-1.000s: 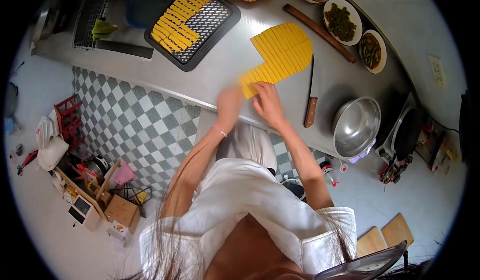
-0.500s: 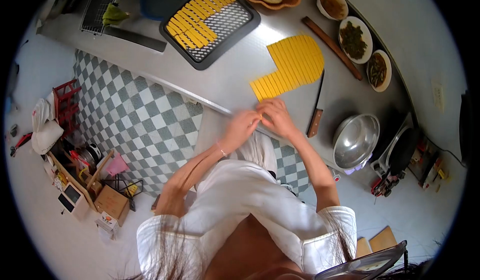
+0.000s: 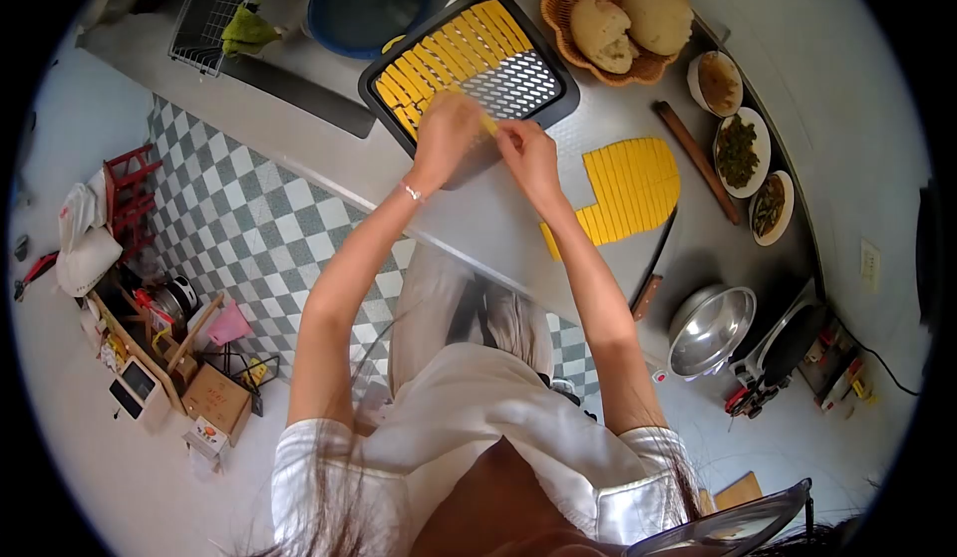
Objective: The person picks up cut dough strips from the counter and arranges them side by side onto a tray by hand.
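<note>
Above the near edge of the black, slotted, rectangular tray (image 3: 518,81), our right hand (image 3: 528,154) is pinching a slim yellow strip (image 3: 488,123) pointing lengthwise toward our left hand (image 3: 447,140), whose blurred grip we cannot tell.

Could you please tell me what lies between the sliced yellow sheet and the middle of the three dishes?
In the head view, a brown wooden stick lies between the yellow sheet and that dish.
</note>
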